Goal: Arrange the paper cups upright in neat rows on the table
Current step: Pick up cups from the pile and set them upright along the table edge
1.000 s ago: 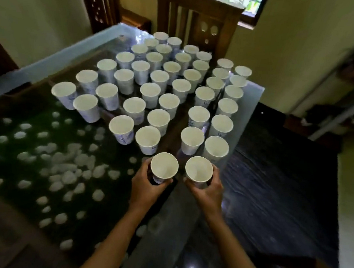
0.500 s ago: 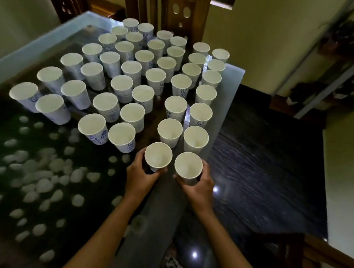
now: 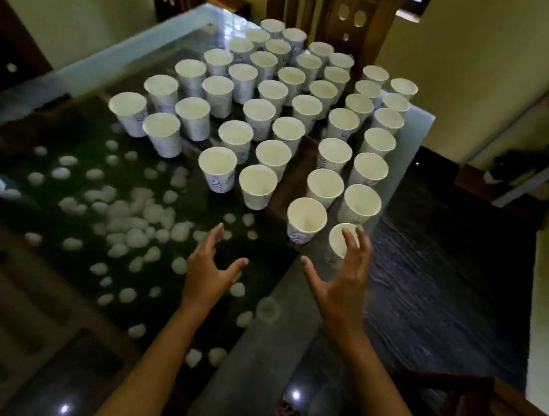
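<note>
Left hand [image 3: 208, 273] and right hand [image 3: 343, 281] hover, fingers spread.

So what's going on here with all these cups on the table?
A person is lining up paper cups upright in rows on a glass table. Dozens already stand in rows. Both hands are open and hold nothing. The left hand hovers over the glass, short of the cups. The right hand has its fingers spread in front of the nearest cup; whether they touch it is unclear.

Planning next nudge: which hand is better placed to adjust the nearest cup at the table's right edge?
Right, likely. The right hand is open directly in front of the nearest cup; the left hand, also open, hangs farther left.
</note>
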Tool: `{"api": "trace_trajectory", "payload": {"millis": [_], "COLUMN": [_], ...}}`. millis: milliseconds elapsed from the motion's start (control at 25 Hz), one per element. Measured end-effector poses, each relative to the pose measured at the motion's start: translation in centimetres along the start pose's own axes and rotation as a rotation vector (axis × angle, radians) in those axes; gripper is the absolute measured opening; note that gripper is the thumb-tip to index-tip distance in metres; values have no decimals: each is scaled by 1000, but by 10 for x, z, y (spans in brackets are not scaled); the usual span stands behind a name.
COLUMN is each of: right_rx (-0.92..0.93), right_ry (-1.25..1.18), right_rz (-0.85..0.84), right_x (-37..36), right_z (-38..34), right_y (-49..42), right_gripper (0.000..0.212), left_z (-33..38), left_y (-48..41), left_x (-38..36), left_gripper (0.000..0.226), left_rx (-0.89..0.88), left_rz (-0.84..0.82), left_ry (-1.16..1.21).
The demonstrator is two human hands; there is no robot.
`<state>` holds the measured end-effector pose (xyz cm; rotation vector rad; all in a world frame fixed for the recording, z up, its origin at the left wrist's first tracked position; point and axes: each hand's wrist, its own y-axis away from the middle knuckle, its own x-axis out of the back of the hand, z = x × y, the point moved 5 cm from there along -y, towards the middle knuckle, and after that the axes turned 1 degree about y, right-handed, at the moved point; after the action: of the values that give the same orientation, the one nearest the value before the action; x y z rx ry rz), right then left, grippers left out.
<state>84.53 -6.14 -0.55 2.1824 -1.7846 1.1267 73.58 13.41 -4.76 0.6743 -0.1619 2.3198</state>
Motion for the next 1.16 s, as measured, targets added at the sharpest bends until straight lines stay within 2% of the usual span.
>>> {"api": "trace_trajectory", "payload": {"millis": [80, 120, 280, 360, 440, 560, 680, 760, 920, 1160], "right_rx": [79, 100, 142, 210, 320, 508, 628, 635, 615, 566], "right_ry": [-59, -104, -116, -66, 1, 78, 36, -21, -100, -286], "right_rz": [-70, -159, -728, -914, -1033, -1103, -1170, -1129, -1110, -1019], "right_x": [-24, -44, -140, -177, -216, -268, -318, -349, -415, -463], "right_z": [-33, -53, -138, -175, -218, -286, -338, -356, -387, -422], "right_y": [4, 7, 34, 46, 61, 79, 93, 96, 112, 143], "right_gripper": [70, 68, 65, 62, 61, 63, 56, 57, 73, 82], "left_z": [-19, -30, -82, -104, -127, -154, -180, -193, -224, -259], "left_y": [8, 13, 36, 45, 55, 63, 60, 55, 47, 49], "left_x": [39, 63, 166, 212, 262, 329, 377, 399, 442, 461], "left_gripper": [66, 60, 45, 40, 39, 41, 45, 47, 51, 55], "left_rx": [-27, -34, 3, 38, 86, 142, 198, 235, 307, 367], "left_rz": [43, 70, 263, 348, 437, 548, 638, 705, 866, 898], "left_ry": [-48, -84, -254, -298, -323, -390, -398, -385, -360, -430]}}
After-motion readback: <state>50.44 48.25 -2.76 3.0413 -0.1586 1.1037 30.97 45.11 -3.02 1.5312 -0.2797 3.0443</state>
